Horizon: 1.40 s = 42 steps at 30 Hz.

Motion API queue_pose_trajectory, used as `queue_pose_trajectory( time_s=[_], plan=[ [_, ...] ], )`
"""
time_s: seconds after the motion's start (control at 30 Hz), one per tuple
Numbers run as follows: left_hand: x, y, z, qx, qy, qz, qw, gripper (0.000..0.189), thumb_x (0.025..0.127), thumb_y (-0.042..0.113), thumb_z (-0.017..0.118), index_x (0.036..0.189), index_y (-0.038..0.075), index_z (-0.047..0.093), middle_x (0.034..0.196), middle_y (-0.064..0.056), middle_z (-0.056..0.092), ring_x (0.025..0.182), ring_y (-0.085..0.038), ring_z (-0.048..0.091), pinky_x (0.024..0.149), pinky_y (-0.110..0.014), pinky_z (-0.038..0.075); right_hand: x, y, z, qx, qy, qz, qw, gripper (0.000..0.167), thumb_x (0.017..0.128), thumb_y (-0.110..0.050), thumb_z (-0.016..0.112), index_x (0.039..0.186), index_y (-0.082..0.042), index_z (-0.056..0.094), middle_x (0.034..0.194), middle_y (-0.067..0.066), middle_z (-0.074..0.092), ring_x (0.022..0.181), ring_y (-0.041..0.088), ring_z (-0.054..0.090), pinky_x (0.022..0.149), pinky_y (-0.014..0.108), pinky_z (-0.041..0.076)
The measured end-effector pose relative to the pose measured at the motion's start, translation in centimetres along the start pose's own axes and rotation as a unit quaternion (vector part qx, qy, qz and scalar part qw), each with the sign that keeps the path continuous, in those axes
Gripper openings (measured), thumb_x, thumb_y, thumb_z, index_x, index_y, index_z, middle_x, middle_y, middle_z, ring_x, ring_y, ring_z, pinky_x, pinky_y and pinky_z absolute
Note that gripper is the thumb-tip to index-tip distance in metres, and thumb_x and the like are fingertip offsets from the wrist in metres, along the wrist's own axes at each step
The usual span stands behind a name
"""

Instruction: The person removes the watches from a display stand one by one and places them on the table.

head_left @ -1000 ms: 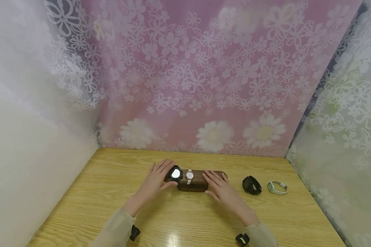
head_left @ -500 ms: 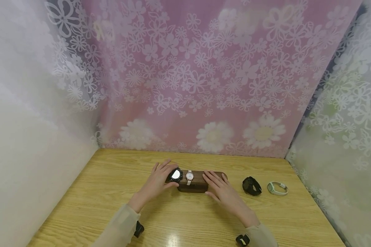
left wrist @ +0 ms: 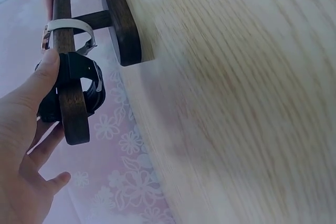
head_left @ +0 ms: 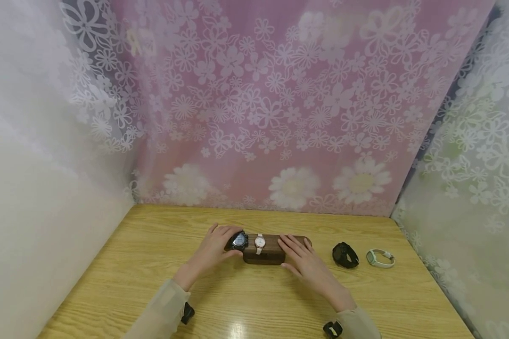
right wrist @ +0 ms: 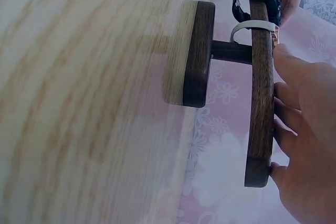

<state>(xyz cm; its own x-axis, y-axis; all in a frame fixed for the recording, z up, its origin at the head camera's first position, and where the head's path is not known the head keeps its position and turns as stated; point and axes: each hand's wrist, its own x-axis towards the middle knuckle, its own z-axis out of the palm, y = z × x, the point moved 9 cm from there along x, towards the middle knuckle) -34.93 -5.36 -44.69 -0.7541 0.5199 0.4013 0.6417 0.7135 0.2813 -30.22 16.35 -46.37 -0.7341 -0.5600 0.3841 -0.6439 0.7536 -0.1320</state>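
A dark wooden watch stand (head_left: 270, 242) with a raised bar stands in the middle of the table; its base (left wrist: 122, 22) shows in both wrist views. At the bar's left end, my left hand (head_left: 212, 247) pinches a black digital watch (head_left: 239, 240) strapped round the bar, thumb on the near side and fingers on the far side. Beside it, a white-strapped watch (head_left: 259, 242) with a rose-gold case sits round the bar, untouched. My right hand (head_left: 311, 268) rests on the bar's right part, fingers laid across the top.
To the right of the stand, a black chunky watch (head_left: 345, 255) and a pale green watch (head_left: 381, 258) lie on the wooden table (head_left: 246, 301). A pink floral curtain (head_left: 254, 117) hangs behind the table, with pale walls at both sides.
The left fingers have drawn in round the black watch, and its face has tilted slightly left, losing its bright glare. The right hand has stayed still on the bar.
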Motion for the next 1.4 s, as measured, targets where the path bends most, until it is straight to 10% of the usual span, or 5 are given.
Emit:
queue_pose_trajectory(
  time_s=[0.67, 1.4],
  plan=[
    [-1.2, -0.5, -2.7, 0.050, 0.040, 0.058, 0.9963, 0.067, 0.075, 0.032, 0.091, 0.131, 0.009, 0.064, 0.124, -0.009, 0.067, 0.115, -0.029, 0.062, 0.107, -0.054, 0.045, 0.0, 0.0, 0.0, 0.002, -0.006, 0.003, 1.0000, 0.068, 0.098, -0.030, 0.068, 0.156, -0.007, 0.041, 0.163, 0.009, 0.035, 0.149, 0.032, 0.033, 0.119, 0.064, 0.024],
    [-3.8, -3.2, -6.3, 0.091, 0.075, 0.024, 0.9927, 0.070, 0.069, 0.035, 0.094, 0.127, 0.008, 0.066, 0.118, -0.010, 0.068, 0.112, -0.033, 0.063, 0.103, -0.057, 0.047, 0.0, -0.1, 0.0, 0.009, -0.013, 0.006, 0.9999, 0.069, 0.098, -0.031, 0.067, 0.157, -0.009, 0.039, 0.164, 0.006, 0.032, 0.151, 0.031, 0.030, 0.119, 0.065, 0.023]
  ],
)
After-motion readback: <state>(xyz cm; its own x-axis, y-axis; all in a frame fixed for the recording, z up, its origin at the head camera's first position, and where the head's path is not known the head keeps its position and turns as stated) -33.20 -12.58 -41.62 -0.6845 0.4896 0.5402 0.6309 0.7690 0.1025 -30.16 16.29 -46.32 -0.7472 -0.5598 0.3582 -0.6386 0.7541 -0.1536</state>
